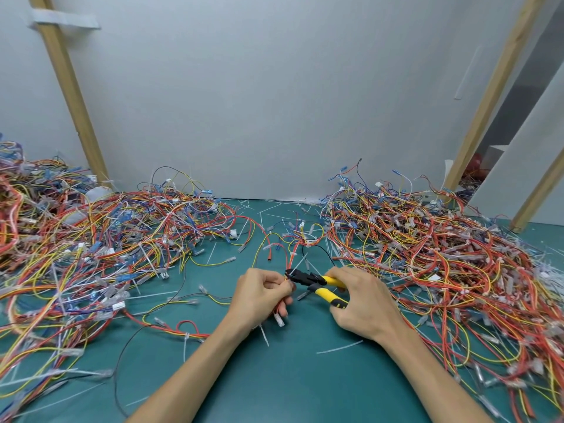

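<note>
Pinching a wire bundle (282,280), the left hand (259,293) sits just left of the cutters (317,285), whose yellow handles the right hand (363,303) grasps.

The flat teal-green counter (274,380) carries a tangled heap of red, yellow and blue wires (91,239) left of the left hand (259,293). A second, redder heap (442,257) lies right of the right hand (363,303), and loose white plastic cable ties (338,347) lie scattered near both.
</note>
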Demonstrator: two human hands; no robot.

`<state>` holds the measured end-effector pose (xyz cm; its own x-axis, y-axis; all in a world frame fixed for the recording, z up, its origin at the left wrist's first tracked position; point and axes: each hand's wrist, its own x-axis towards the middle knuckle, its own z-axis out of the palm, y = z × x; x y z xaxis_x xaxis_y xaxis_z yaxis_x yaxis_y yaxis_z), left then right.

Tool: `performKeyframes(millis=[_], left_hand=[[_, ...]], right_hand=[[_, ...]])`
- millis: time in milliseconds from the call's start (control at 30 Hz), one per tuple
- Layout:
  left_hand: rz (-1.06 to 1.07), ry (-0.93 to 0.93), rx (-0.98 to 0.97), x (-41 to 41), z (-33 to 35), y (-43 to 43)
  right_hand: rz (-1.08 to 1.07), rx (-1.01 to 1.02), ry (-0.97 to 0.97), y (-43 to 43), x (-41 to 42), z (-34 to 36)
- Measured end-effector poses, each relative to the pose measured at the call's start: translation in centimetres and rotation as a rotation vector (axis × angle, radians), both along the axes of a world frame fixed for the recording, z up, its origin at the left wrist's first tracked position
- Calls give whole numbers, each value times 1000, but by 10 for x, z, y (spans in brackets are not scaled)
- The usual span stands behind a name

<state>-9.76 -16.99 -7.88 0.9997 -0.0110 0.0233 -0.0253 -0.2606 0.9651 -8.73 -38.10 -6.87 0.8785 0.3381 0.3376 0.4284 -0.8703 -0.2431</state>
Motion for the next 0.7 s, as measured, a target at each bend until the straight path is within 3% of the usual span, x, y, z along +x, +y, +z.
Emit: performKeyframes(millis=[367, 700], left_hand=[[-16, -16, -1, 1, -2, 0], [-173, 18, -120, 3, 0, 4]], right_hand=[[-90, -26, 8, 2, 0, 0], [-138, 47, 56, 1, 2, -4]])
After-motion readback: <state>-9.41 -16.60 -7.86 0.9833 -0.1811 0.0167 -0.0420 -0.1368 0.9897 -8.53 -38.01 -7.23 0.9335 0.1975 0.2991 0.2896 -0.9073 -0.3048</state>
